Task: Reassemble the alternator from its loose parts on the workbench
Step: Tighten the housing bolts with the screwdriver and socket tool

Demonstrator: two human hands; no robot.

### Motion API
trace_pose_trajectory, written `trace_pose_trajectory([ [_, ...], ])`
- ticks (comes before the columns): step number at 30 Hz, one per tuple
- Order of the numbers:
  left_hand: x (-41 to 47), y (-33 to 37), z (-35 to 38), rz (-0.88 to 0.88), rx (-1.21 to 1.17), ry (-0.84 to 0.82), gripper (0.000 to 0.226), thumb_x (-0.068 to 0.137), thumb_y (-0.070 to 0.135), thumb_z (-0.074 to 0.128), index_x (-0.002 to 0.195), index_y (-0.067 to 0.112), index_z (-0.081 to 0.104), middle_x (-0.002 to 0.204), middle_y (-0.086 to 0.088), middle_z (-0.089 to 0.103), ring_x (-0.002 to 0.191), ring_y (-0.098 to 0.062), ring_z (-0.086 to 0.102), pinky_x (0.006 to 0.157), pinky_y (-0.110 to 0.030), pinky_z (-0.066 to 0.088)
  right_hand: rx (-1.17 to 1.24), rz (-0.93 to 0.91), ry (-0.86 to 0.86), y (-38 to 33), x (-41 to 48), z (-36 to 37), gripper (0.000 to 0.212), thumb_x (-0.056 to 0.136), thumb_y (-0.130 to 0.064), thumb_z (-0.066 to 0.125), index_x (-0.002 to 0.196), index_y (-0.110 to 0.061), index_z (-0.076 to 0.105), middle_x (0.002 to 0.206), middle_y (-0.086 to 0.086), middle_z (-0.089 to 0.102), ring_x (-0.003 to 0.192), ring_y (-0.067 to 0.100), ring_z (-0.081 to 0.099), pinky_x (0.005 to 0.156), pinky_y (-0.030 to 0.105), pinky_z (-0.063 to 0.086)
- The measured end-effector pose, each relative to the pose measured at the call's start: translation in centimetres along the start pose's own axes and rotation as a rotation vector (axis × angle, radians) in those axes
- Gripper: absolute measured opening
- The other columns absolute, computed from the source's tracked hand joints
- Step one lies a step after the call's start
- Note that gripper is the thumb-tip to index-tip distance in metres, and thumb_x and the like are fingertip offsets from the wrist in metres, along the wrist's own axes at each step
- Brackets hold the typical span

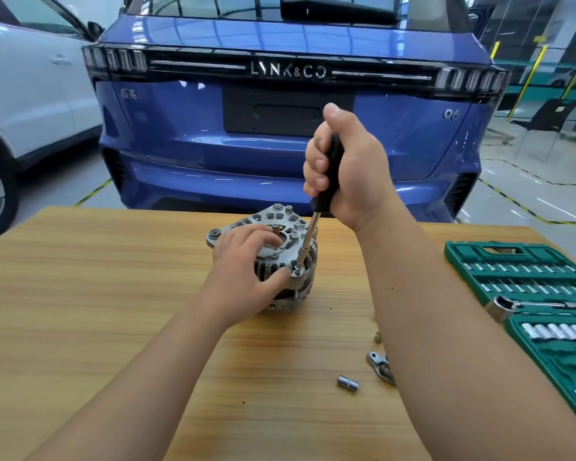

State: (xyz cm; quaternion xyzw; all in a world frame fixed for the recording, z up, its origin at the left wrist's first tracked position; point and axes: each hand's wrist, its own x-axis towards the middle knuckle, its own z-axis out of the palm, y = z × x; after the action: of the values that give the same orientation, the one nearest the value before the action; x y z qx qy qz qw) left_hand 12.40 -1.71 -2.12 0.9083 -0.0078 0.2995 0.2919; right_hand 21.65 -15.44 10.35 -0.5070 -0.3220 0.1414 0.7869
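The alternator [273, 261] stands on the desk [97, 294], near its far edge and about midway across, with its flat finned housing facing up. The left hand [243, 264] rests on top of it, fingers spread and fairly straight over the housing, the thumb lying against the near rim. The right hand [345, 174] is raised above and to the right of the alternator, fingers curled tight round the black handle of a driver [310, 236]. The driver's metal shaft slants down and left from that fist, and its tip sits on a bolt [297, 269] at the near right rim of the housing, just beside the left thumb. The two hands are apart, one low on the part and one high on the tool.

On the right of the desk lies an open green socket case [473, 257] with rows of sockets in it, and a ratchet [509, 306] lies across its middle. Nearer the person, beside the right forearm, lie a small nut [377, 337], a metal bracket [379, 362] partly hidden by the arm, and a loose socket [347, 383] on its side.

Beyond the desk stands the rear of a blue car [280, 154], with a white car [30, 81] to its left.
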Motion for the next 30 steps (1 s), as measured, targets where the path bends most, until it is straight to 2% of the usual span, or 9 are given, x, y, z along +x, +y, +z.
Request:
trace_pose_trajectory([
  [6, -0.1, 1.9, 1.4, 0.012, -0.035, 0.051, 0.010, 0.086, 0.016, 0.067, 0.092, 0.023, 0.067, 0.103, 0.012, 0.063, 0.108, -0.012, 0.052, 0.103, -0.043, 0.034, -0.066, 0.044, 0.072, 0.2, -0.5, 0.9, 0.040, 0.094, -0.041, 0.048, 0.061, -0.020, 0.045, 0.053, -0.001, 0.041, 0.044, 0.016, 0.034, 0.046, 0.026, 0.034],
  [9, 0.3, 3.3, 1.5, -0.067, -0.150, 0.118, 0.007, 0.084, 0.039, 0.064, 0.086, 0.037, 0.058, 0.091, 0.020, 0.060, 0.096, -0.004, 0.053, 0.088, -0.029, 0.043, -0.352, -0.005, 0.174, 0.3, -0.7, 2.1, 0.041, 0.092, -0.051, 0.050, 0.071, -0.017, 0.044, 0.060, 0.001, 0.043, 0.050, 0.016, 0.040, 0.051, 0.031, 0.041],
  [11, 1.0, 4.3, 1.4, -0.154, -0.205, 0.155, 0.013, 0.080, 0.048, 0.066, 0.078, 0.040, 0.055, 0.084, 0.020, 0.060, 0.089, 0.001, 0.055, 0.076, -0.015, 0.040, -0.518, -0.024, 0.145, 0.4, -1.2, 2.4, 0.036, 0.089, -0.051, 0.053, 0.079, -0.016, 0.049, 0.065, -0.002, 0.048, 0.058, 0.014, 0.048, 0.062, 0.037, 0.047],
  [13, 1.6, 4.7, 1.3, -0.182, -0.217, 0.152, 0.016, 0.082, 0.043, 0.070, 0.074, 0.038, 0.057, 0.077, 0.019, 0.062, 0.082, 0.004, 0.057, 0.069, -0.008, 0.039, -0.562, -0.016, 0.056, 0.1, -1.8, 2.0, 0.019, 0.083, -0.042, 0.057, 0.093, -0.025, 0.056, 0.075, -0.006, 0.056, 0.069, 0.012, 0.055, 0.074, 0.037, 0.051],
  [17, 1.9, 4.3, 0.1, -0.105, -0.201, 0.005, 0.010, 0.092, 0.038, 0.061, 0.083, 0.043, 0.061, 0.078, 0.023, 0.065, 0.083, 0.010, 0.057, 0.063, -0.005, 0.038, -0.751, 0.021, -0.059, -0.3, -3.0, -0.7, 0.036, 0.079, -0.029, 0.058, 0.114, -0.033, 0.052, 0.100, -0.010, 0.063, 0.088, 0.006, 0.062, 0.078, 0.027, 0.055],
  [19, 2.0, 4.0, -0.5, -0.087, -0.211, -0.096, 0.013, 0.096, 0.037, 0.054, 0.093, 0.048, 0.060, 0.082, 0.025, 0.065, 0.086, 0.011, 0.056, 0.064, -0.008, 0.038, -0.881, 0.056, -0.138, 0.4, -4.0, -1.8, 0.021, 0.089, -0.026, 0.059, 0.109, -0.033, 0.058, 0.095, -0.013, 0.066, 0.086, 0.002, 0.062, 0.076, 0.028, 0.052],
  [22, 2.2, 3.8, -0.6, -0.145, -0.222, -0.192, 0.012, 0.097, 0.039, 0.051, 0.098, 0.050, 0.056, 0.090, 0.025, 0.065, 0.089, 0.014, 0.055, 0.068, -0.016, 0.040, -0.866, 0.041, -0.152, 1.6, -4.8, -2.4, 0.010, 0.094, -0.026, 0.060, 0.096, -0.034, 0.064, 0.077, -0.023, 0.067, 0.070, -0.008, 0.061, 0.063, 0.013, 0.046],
  [27, 2.1, 4.1, 0.4, -0.212, -0.145, -0.036, 0.014, 0.083, 0.048, 0.067, 0.086, 0.036, 0.060, 0.082, 0.018, 0.064, 0.080, 0.005, 0.057, 0.064, -0.015, 0.039, -0.924, -0.027, 0.012, 2.9, -4.5, -2.1, 0.010, 0.085, -0.040, 0.069, 0.089, -0.035, 0.062, 0.077, -0.015, 0.065, 0.070, -0.007, 0.059, 0.056, 0.012, 0.045],
  [30, 1.9, 3.9, 0.2, -0.154, -0.159, -0.058, 0.005, 0.091, 0.038, 0.061, 0.089, 0.040, 0.065, 0.079, 0.019, 0.066, 0.076, 0.006, 0.058, 0.062, -0.019, 0.044, -0.950, 0.065, -0.072, 3.6, -5.1, -2.5, 0.011, 0.087, -0.040, 0.066, 0.097, -0.036, 0.062, 0.086, -0.015, 0.064, 0.076, 0.000, 0.061, 0.064, 0.017, 0.046],
])
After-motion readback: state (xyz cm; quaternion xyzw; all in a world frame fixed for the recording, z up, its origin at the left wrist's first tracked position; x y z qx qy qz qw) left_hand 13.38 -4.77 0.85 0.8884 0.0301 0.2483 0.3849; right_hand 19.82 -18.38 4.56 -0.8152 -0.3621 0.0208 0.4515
